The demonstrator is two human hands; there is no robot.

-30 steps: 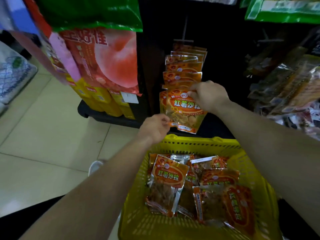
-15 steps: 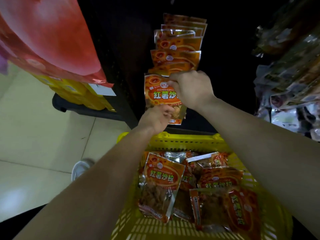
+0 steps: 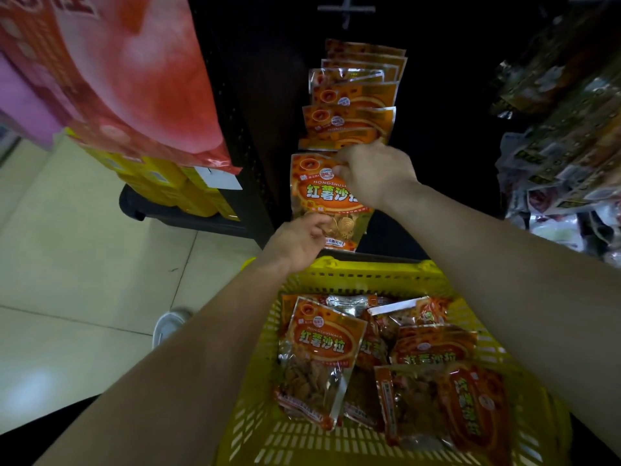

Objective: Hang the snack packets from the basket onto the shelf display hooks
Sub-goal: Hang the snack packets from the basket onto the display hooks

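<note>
- Head view: right hand pinches packet top; left hand pinches its bottom edge.
- Hung row just above right hand; hook hidden.
- Hold packet taut; feel hole onto hook.

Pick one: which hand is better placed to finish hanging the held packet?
Right, probably. The right hand pinches the held packet at its top edge, just below the hanging packets; the left hand only holds its bottom edge, near the basket.
</note>
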